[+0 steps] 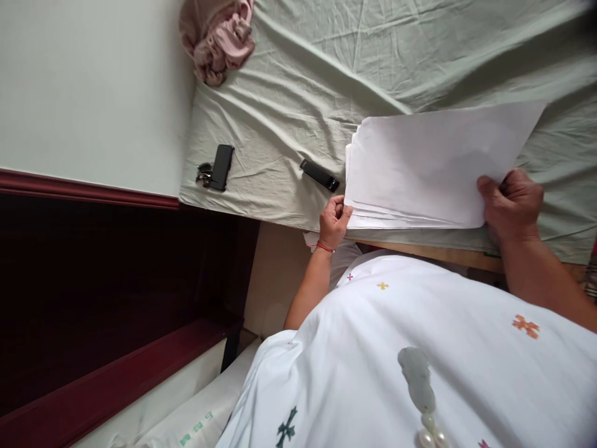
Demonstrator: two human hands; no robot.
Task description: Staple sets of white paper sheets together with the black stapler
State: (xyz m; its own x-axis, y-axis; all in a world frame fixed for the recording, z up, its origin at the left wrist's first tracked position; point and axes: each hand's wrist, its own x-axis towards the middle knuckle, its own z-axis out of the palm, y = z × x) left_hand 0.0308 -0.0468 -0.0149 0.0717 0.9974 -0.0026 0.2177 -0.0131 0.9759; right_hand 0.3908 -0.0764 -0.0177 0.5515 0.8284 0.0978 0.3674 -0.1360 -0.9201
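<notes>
Left hand [334,219]: sitting near the middle of the frame, fingers curling in and pinching.
Left arm: bare, bending up from the lower middle, wearing a red string at the wrist.
Right hand [512,204]: sitting at the right side, fingers curling shut, thumb pointing left.
Right arm: bare, coming in from the right edge.

Head-worn view, downward, near the bed [289,93]
</notes>
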